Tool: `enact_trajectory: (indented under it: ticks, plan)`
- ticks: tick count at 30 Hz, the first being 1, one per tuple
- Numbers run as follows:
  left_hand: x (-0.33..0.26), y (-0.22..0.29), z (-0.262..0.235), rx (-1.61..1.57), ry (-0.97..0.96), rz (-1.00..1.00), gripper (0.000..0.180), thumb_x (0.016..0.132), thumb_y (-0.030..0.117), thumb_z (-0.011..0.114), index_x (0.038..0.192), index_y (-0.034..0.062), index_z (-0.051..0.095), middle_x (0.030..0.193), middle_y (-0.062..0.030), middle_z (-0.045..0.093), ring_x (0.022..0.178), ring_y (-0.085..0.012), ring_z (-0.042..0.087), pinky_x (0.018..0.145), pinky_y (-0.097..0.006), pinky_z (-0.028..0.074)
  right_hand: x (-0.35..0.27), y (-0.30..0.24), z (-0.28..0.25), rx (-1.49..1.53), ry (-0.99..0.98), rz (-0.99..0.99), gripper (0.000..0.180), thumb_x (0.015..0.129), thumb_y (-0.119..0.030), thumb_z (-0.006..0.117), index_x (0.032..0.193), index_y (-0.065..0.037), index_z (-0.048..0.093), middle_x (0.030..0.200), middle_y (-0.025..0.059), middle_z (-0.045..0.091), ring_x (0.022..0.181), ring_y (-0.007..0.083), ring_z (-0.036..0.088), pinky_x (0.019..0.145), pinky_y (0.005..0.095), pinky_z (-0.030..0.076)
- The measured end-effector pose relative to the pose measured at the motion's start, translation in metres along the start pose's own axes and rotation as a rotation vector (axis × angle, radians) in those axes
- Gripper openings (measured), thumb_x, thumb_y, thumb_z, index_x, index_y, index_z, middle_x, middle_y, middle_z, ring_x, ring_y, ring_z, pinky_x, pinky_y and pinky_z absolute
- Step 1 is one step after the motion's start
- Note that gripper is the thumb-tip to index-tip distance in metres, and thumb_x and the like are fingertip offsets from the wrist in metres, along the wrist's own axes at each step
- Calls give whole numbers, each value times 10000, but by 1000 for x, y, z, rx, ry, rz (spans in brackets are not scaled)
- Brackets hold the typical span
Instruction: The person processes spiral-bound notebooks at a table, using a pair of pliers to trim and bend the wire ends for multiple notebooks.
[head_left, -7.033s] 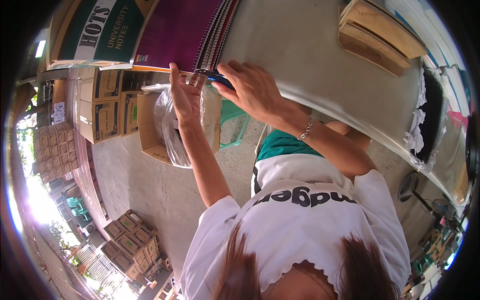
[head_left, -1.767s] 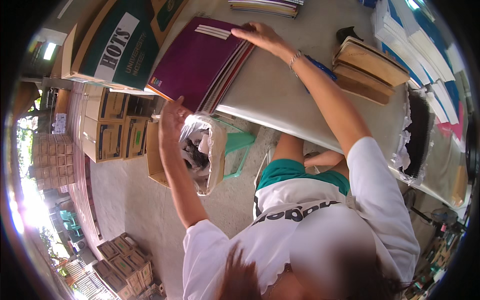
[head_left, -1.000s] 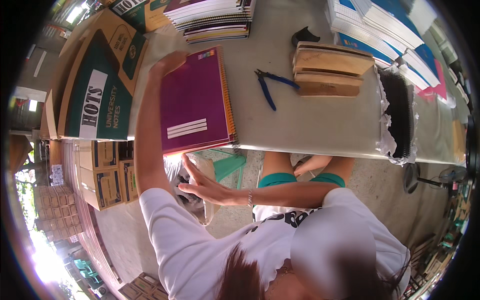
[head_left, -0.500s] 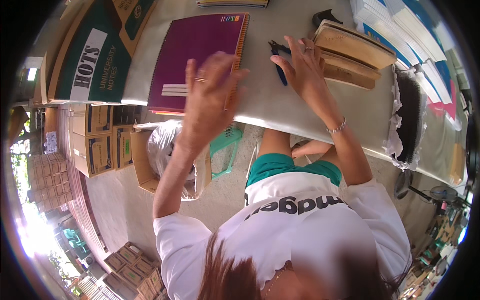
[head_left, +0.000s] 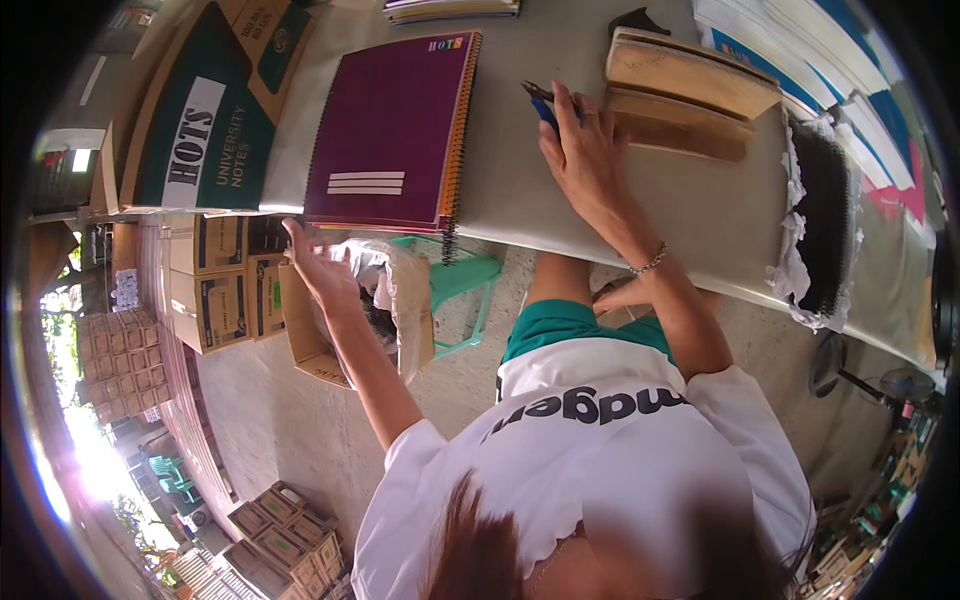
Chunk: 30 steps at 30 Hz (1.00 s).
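Observation:
My right hand (head_left: 590, 160) is closed around a pair of blue-handled pliers (head_left: 541, 104) on the grey table. The dark jaws stick out past my fingers to the far left, while most of the handles are hidden under my hand. My left hand (head_left: 325, 275) holds nothing. Its fingers are spread just off the table's near edge, over an open carton with clear plastic in it. On the table between my hands lies a purple spiral notebook (head_left: 395, 130), stacked on others, with coils along its right side and a loose coil end hanging past the edge.
Wooden blocks (head_left: 690, 85) stand right of the pliers, with a dark tape-like piece behind them. A large green and brown carton (head_left: 215, 120) is at the left. Stacked notebooks (head_left: 830, 80) fill the far right. Below are the open carton (head_left: 420, 320) and a green stool (head_left: 465, 285).
My left hand has moved from above the purple notebook down and left, off the table edge. My right hand has come down onto the pliers and closed on them. The view has shifted slightly.

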<state>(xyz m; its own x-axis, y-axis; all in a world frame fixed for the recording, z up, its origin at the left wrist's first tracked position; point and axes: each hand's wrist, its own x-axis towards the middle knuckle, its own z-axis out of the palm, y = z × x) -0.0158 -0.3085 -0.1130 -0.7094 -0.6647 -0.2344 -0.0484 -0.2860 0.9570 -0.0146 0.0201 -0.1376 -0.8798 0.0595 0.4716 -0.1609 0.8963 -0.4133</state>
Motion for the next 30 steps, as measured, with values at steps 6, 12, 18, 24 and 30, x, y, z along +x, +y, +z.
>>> enact_trajectory:
  ticks: [6,12,18,24,30]
  plan:
    - [35,-22,-2,-163,-322,-107,358,897,230,673,1152,9,552,936,-95,608,962,-224,573,872,-420,466,-2,-15,-36,648,-240,271,531,907,-389,646,1159,69,551,880,198,601,725,316,591,684,376,479]
    - [55,5,17,594,105,362,516,902,255,672,1328,38,475,1202,-194,527,1152,-316,489,975,-477,411,-21,-28,-60,805,-317,373,521,923,-427,623,1085,65,565,783,135,569,696,228,530,687,353,456]
    - [-87,12,106,1301,-711,1556,552,846,139,645,1374,116,488,1449,-74,418,1342,-273,357,1111,-493,257,-30,-30,-49,939,-146,403,517,925,-427,624,1113,49,548,781,74,541,713,154,490,662,303,427]
    - [-62,-29,105,2046,-818,1865,582,786,40,605,1358,87,509,1490,-32,371,1444,-219,216,1191,-526,116,-32,-21,-63,880,-157,431,504,926,-413,626,1133,39,542,775,24,498,695,111,449,626,263,390]
    - [-39,-21,94,2059,-787,1920,579,807,104,617,1375,115,504,1513,-13,342,1458,-193,187,1173,-573,101,-44,-13,-61,850,-165,410,533,937,-418,609,1183,46,523,876,68,543,762,134,495,663,285,412]
